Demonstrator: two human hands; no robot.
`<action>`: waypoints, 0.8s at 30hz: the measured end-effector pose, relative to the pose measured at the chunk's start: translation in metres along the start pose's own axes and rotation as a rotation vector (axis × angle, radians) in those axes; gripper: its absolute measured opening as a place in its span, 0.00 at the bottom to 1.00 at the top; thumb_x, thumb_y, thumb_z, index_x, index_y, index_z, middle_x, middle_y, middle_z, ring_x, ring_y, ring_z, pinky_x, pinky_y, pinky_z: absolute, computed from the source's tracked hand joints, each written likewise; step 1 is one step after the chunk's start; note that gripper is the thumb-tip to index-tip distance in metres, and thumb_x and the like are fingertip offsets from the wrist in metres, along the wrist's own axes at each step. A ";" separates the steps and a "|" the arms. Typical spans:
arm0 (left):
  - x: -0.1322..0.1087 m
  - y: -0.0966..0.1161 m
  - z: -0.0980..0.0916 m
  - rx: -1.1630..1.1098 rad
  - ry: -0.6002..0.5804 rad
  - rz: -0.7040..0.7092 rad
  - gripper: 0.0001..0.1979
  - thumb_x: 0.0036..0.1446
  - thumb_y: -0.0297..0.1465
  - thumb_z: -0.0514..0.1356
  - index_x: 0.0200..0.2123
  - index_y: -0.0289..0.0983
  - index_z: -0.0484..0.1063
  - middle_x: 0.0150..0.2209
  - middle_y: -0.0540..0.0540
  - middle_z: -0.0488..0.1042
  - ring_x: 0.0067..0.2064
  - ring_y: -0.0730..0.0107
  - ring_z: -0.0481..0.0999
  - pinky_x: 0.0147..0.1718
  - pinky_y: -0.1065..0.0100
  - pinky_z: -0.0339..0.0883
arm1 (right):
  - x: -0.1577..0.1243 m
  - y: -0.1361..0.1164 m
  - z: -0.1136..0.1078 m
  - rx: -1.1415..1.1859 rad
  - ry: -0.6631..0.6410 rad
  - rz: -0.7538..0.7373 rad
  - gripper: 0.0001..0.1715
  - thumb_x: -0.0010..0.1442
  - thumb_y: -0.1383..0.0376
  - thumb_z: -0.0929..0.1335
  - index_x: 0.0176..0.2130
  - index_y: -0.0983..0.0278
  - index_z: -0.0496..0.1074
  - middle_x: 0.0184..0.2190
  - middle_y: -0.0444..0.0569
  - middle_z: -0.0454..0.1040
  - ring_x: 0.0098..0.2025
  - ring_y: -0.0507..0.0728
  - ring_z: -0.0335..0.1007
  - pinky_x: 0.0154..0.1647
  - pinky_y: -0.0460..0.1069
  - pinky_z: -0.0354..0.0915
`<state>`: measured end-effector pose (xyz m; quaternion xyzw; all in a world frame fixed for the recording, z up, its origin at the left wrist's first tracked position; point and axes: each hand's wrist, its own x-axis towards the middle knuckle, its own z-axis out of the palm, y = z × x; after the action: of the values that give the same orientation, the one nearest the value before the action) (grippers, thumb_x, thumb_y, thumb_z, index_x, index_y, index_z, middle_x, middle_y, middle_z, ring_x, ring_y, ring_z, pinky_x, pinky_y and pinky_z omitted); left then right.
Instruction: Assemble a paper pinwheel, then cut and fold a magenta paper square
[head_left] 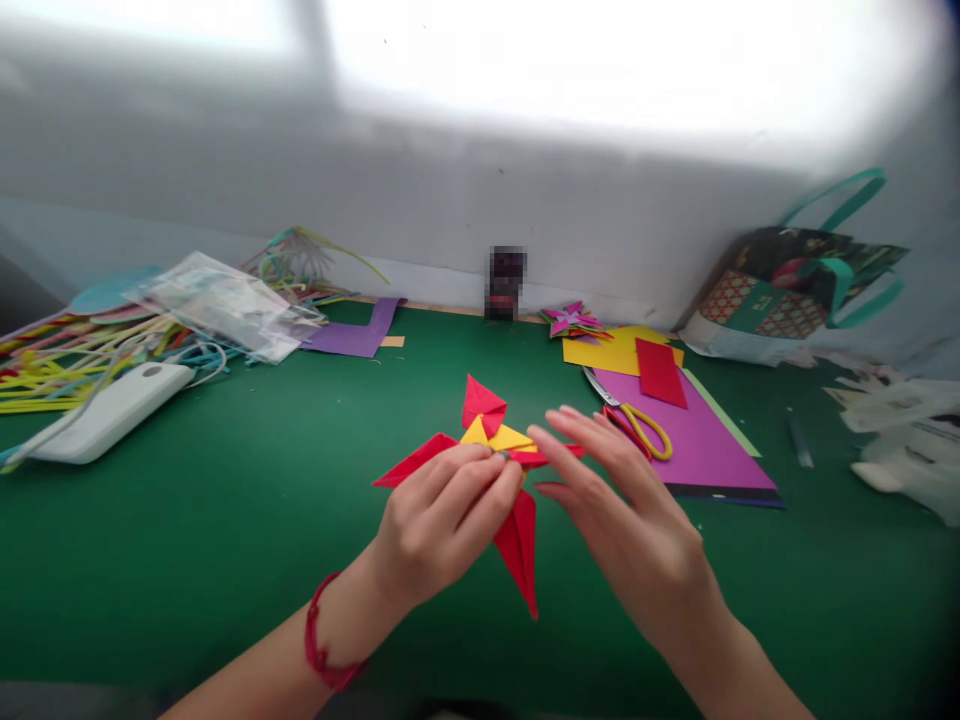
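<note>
Red-yellow paper star (510, 437) partly hidden behind hands (442, 515).

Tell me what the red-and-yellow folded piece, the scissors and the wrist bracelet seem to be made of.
Folded piece: most likely matte paper, given its sharp creases and pointed flaps.
Scissors: blades apparently metal, from their silvery grey look; the red and yellow handles are probably smooth plastic.
Bracelet: perhaps dull red cord, judging by its knotty, thread-like look.
</note>
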<state>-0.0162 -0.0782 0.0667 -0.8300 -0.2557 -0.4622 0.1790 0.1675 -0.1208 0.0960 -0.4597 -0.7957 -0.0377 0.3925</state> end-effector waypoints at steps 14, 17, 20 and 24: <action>-0.004 -0.028 0.069 0.123 -0.123 -0.162 0.09 0.58 0.23 0.51 0.42 0.32 0.67 0.32 0.43 0.73 0.34 0.67 0.71 0.32 0.67 0.67 | 0.031 0.028 0.075 1.346 -0.077 1.089 0.24 0.52 0.49 0.66 0.40 0.64 0.73 0.33 0.48 0.76 0.37 0.56 0.72 0.34 0.48 0.67; -0.007 -0.028 0.071 0.127 -0.117 -0.125 0.10 0.58 0.23 0.51 0.42 0.32 0.67 0.34 0.43 0.73 0.35 0.66 0.72 0.34 0.66 0.68 | 0.032 0.026 0.083 1.404 0.006 1.094 0.21 0.50 0.51 0.68 0.35 0.65 0.74 0.29 0.47 0.76 0.34 0.55 0.71 0.34 0.47 0.65; -0.009 -0.027 0.070 0.135 -0.081 -0.093 0.11 0.57 0.22 0.51 0.43 0.33 0.67 0.35 0.43 0.74 0.38 0.65 0.72 0.37 0.64 0.68 | 0.030 0.027 0.088 1.371 0.100 1.091 0.19 0.48 0.52 0.69 0.31 0.66 0.74 0.26 0.46 0.75 0.31 0.54 0.70 0.32 0.47 0.64; -0.008 -0.026 0.065 0.140 -0.038 -0.077 0.12 0.57 0.21 0.52 0.44 0.34 0.67 0.35 0.44 0.74 0.40 0.64 0.73 0.41 0.62 0.68 | 0.029 0.023 0.088 1.269 0.133 1.023 0.22 0.48 0.51 0.69 0.33 0.68 0.74 0.26 0.47 0.74 0.30 0.54 0.69 0.31 0.47 0.63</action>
<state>0.0094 -0.0247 0.0283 -0.8135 -0.3226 -0.4340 0.2140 0.1250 -0.0498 0.0473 -0.4531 -0.3326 0.5766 0.5930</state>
